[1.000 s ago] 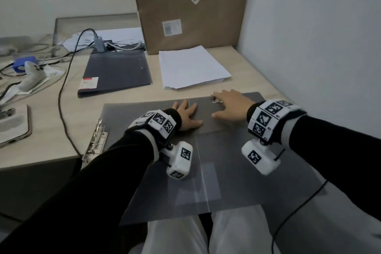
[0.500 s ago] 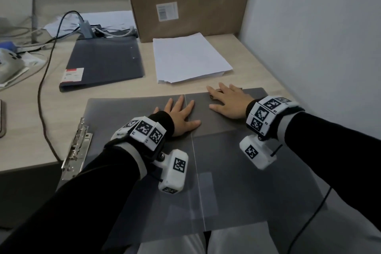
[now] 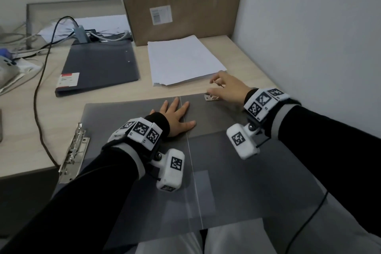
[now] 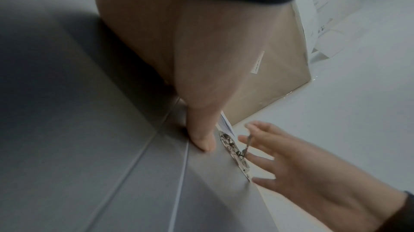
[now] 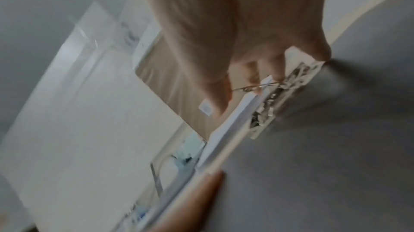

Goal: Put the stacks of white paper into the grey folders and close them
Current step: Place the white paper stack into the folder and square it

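Open grey folder (image 3: 127, 121) is lying flat across the desk edge (image 3: 24, 150) in front of the person, partly overhanging their lap. Left hand (image 3: 175, 117) is pressing flat on it, fingers spread, straddling the spine crease. Right hand (image 3: 228, 88) is hovering at the folder's far right corner; its fingers are lifting the thin wire lever of the metal clip (image 3: 211, 97) there. The wrist views are blurred, but the lever is sitting against the fingertips, thumb apart near the clip base.

Stack of white paper (image 3: 183, 62) is lying on the desk just beyond the folder, touching neither hand, right hand nearest to its front corner. Second grey folder (image 3: 101, 68) is lying closed to the left of the paper, well apart from both hands. A loose metal clip bar (image 3: 73, 154) is sitting at the open folder's left edge.

Labels: red-and-white sticker on the closed folder, text too small to read. Cardboard box (image 3: 181, 0) behind the paper is carrying a barcode label and a white shipping sticker, both unreadable.
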`<state>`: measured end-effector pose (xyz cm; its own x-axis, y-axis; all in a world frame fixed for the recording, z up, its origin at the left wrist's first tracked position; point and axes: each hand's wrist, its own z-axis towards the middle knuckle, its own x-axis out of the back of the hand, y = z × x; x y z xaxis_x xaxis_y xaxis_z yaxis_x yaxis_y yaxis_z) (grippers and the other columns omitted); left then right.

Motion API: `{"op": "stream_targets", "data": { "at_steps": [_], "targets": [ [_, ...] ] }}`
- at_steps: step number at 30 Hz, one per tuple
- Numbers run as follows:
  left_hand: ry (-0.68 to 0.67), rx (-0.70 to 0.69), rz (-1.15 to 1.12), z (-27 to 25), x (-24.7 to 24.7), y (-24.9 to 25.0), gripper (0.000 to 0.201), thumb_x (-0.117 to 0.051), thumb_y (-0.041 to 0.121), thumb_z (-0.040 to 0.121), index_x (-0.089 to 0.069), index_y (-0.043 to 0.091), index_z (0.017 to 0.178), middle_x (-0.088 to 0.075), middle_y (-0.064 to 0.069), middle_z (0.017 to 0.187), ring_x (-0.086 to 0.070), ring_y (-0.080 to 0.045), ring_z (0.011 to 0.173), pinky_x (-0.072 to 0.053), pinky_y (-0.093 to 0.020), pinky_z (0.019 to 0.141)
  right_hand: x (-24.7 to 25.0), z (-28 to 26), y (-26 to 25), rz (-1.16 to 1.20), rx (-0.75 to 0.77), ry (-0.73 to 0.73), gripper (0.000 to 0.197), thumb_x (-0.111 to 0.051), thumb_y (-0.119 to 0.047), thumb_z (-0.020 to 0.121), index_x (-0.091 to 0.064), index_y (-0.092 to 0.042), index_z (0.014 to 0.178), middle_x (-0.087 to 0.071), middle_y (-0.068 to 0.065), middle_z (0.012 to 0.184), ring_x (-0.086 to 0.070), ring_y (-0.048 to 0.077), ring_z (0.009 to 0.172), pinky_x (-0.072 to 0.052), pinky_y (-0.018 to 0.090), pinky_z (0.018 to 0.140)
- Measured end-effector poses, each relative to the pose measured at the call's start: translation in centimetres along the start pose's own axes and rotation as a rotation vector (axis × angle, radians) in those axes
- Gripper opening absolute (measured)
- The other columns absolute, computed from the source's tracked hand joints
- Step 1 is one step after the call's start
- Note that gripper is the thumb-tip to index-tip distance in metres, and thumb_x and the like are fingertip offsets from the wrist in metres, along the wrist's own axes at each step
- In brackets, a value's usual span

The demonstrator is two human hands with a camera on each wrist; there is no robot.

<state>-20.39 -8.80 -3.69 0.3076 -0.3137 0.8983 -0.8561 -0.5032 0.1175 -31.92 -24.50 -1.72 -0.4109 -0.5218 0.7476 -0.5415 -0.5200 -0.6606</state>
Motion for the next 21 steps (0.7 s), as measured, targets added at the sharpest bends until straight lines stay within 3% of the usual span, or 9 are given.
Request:
{"op": "stream_targets", "data": {
  "at_steps": [3, 5, 7, 9, 11, 12, 15, 18, 21],
  "targets": [
    [0.003, -0.001, -0.009, 0.0, 0.0, 0.0, 0.074, -0.031, 0.063, 0.089, 0.005, 0.039, 0.149, 0.016, 0.005, 0.160, 0.009, -0.025, 0.149, -0.004, -0.055, 0.116, 2.6, 0.3, -0.1, 0.056, -0.046, 0.276, 0.024, -0.063, -0.028, 0.087, -0.072, -0.010, 0.100, -0.065, 0.001, 0.085, -0.057, 0.016, 0.085, -0.041, 0.024, 0.076],
    [0.004, -0.004, -0.016, 0.0, 0.0, -0.1, 0.075, -0.032, 0.063, 0.089, 0.005, 0.038, 0.149, 0.015, 0.005, 0.160, 0.009, -0.025, 0.149, -0.003, -0.055, 0.116, 4.2, 0.7, 1.1, -0.065, -0.124, 0.367, 0.022, -0.065, -0.027, 0.085, -0.076, -0.012, 0.098, -0.073, 0.002, 0.091, -0.065, 0.021, 0.091, -0.047, 0.025, 0.080],
    [0.005, -0.007, -0.024, 0.1, 0.0, -0.2, 0.075, -0.032, 0.064, 0.088, 0.004, 0.038, 0.149, 0.015, 0.005, 0.160, 0.009, -0.025, 0.149, -0.003, -0.055, 0.116, 5.1, 0.7, 3.1, -0.247, -0.232, 0.330, 0.023, -0.061, -0.024, 0.087, -0.075, -0.007, 0.093, -0.072, 0.011, 0.103, -0.065, 0.027, 0.099, -0.050, 0.029, 0.083],
    [0.007, -0.008, -0.026, 0.2, 0.0, -0.3, 0.076, -0.032, 0.064, 0.088, 0.004, 0.038, 0.149, 0.014, 0.006, 0.160, 0.009, -0.025, 0.149, -0.003, -0.055, 0.116, 5.0, 0.3, 4.9, -0.378, -0.278, 0.163, 0.030, -0.049, -0.023, 0.093, -0.069, -0.001, 0.088, -0.066, 0.018, 0.107, -0.061, 0.026, 0.101, -0.044, 0.028, 0.083],
    [0.012, -0.008, -0.027, 0.5, 0.0, -0.4, 0.076, -0.032, 0.064, 0.088, 0.004, 0.038, 0.149, 0.014, 0.006, 0.160, 0.009, -0.025, 0.149, -0.004, -0.055, 0.117, 4.4, -0.1, 5.7, -0.417, -0.268, 0.022, 0.037, -0.038, -0.021, 0.098, -0.059, -0.001, 0.120, -0.054, 0.022, 0.132, -0.051, 0.032, 0.122, -0.039, 0.031, 0.098],
    [0.019, -0.003, -0.031, 0.6, 0.0, -0.4, 0.075, -0.032, 0.064, 0.088, 0.004, 0.038, 0.149, 0.014, 0.005, 0.160, 0.009, -0.025, 0.149, -0.004, -0.056, 0.116, 4.3, -0.3, 5.7, -0.430, -0.269, -0.033, 0.042, -0.034, -0.021, 0.100, -0.046, -0.003, 0.136, -0.044, 0.022, 0.143, -0.042, 0.034, 0.132, -0.034, 0.034, 0.107],
    [0.040, 0.028, -0.055, 1.3, 0.2, -0.6, 0.076, -0.033, 0.065, 0.087, 0.002, 0.038, 0.150, 0.012, 0.006, 0.160, 0.009, -0.025, 0.149, -0.004, -0.056, 0.116, 4.3, -0.5, 5.2, -0.395, -0.267, -0.118, 0.056, -0.032, -0.027, 0.101, -0.015, -0.011, 0.152, -0.020, 0.018, 0.157, -0.022, 0.032, 0.145, -0.019, 0.035, 0.118],
    [0.077, 0.063, -0.108, 2.0, 0.7, -0.5, 0.076, -0.036, 0.065, 0.086, -0.003, 0.038, 0.150, 0.009, 0.007, 0.161, 0.008, -0.024, 0.149, -0.004, -0.056, 0.116, 4.3, -0.3, 4.3, -0.358, -0.233, -0.077, 0.056, -0.035, -0.025, 0.100, -0.018, -0.008, 0.151, -0.023, 0.015, 0.157, -0.024, 0.029, 0.145, -0.021, 0.032, 0.115],
    [0.111, 0.066, -0.239, 2.2, 1.4, -0.5, 0.076, -0.043, 0.063, 0.085, -0.015, 0.036, 0.149, 0.003, 0.004, 0.161, 0.007, -0.024, 0.149, -0.002, -0.054, 0.118, 4.2, 0.6, 2.8, -0.238, -0.166, 0.016, 0.045, -0.044, -0.017, 0.097, -0.042, -0.003, 0.139, -0.042, 0.015, 0.147, -0.039, 0.028, 0.136, -0.031, 0.029, 0.106]
  ]
}}
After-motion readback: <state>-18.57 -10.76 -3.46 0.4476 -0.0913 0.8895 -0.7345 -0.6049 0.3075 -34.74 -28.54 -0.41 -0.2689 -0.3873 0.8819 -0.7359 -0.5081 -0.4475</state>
